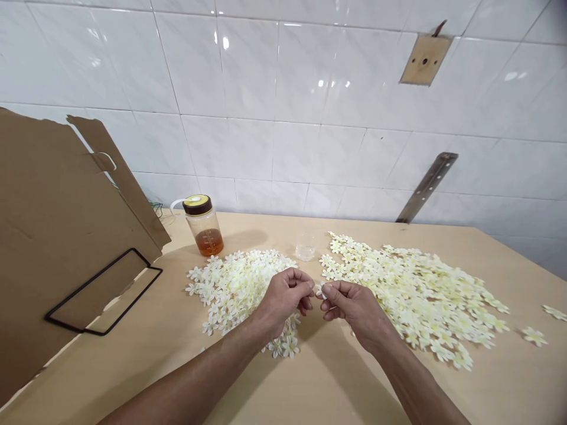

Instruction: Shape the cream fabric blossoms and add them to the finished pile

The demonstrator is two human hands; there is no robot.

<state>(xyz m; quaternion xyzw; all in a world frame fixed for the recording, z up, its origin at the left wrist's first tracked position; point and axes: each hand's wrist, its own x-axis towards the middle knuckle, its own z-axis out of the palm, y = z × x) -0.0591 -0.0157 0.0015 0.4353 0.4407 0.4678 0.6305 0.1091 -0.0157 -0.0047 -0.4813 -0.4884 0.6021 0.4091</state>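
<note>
My right hand [352, 307] pinches a small white artificial flower [318, 288] between thumb and fingers, above the table. Close against the flower's left side, my left hand [287, 298] is closed in a pinch; what its fingertips hold is too small to make out. Beneath and beside the left hand lies a heap of white artificial flowers [239, 283]. A wider, yellower heap of flowers [416, 289] spreads out to the right of my right hand. Just beyond the hands stands a small clear cup [305, 247], with contents I cannot make out.
A clear bottle [204, 227] with a dark and yellow lid holds amber liquid at the back left. Cardboard [57, 218] and a black wire frame [104, 295] occupy the left side. Stray flowers [534, 336] lie far right. A tiled wall [248, 147] with a metal bracket [427, 188] bounds the table.
</note>
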